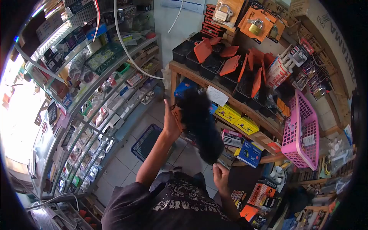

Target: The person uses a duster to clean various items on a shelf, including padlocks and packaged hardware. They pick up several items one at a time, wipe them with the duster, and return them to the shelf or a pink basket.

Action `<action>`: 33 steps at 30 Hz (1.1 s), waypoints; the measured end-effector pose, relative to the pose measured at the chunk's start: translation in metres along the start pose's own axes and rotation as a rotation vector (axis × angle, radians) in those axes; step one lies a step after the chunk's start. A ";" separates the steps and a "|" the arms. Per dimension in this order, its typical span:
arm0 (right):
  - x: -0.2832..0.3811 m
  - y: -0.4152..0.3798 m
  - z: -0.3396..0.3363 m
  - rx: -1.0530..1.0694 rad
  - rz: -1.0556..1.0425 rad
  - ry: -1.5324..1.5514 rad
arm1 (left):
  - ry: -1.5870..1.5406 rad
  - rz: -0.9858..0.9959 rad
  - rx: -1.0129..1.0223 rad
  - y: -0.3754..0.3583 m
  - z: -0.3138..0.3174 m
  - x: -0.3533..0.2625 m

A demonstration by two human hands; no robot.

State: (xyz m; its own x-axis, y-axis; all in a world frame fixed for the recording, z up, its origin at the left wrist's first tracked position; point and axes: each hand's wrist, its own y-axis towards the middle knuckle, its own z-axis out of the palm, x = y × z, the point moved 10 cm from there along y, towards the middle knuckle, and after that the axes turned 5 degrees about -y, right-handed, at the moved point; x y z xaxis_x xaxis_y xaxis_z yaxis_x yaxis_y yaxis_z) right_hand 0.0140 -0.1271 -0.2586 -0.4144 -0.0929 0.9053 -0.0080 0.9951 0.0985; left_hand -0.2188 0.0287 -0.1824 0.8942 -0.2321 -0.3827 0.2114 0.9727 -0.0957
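Note:
A dark, fluffy duster (pixel 203 126) slants across the middle of the head view, in front of the wooden shelf. My right hand (pixel 220 174) is closed around its lower end, where the handle is mostly hidden by the fingers. My left hand (pixel 171 120) is raised at the duster's upper left, holding an orange-brown box (pixel 177 117) that is partly hidden behind the duster. Yellow boxes (pixel 229 114) and a blue box (pixel 249 153) lie on the shelf to the right of the duster.
Black bins with orange lids (pixel 230 65) line the shelf top (pixel 184 69). A pink basket (pixel 301 132) stands at right. Glass shelving with small goods (pixel 99 103) curves along the left. A dark basket (pixel 147 142) is on the tiled floor (pixel 119 168).

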 end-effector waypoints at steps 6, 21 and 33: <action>0.007 0.005 0.007 0.056 -0.098 0.024 | -0.040 0.001 0.267 0.013 0.002 0.003; -0.025 0.012 -0.018 -0.057 0.255 0.403 | -0.028 0.114 -0.249 0.018 -0.115 0.031; 0.004 -0.007 0.018 0.089 -0.039 -0.076 | -0.298 0.128 0.071 0.005 -0.066 0.016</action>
State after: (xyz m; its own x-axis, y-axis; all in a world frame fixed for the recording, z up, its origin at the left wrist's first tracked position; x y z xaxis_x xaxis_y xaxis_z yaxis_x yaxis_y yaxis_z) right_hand -0.0045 -0.1339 -0.2632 -0.4797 -0.1323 0.8674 -0.1048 0.9901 0.0931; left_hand -0.2293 0.0290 -0.2497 0.9891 -0.1069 -0.1010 0.1079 0.9941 0.0044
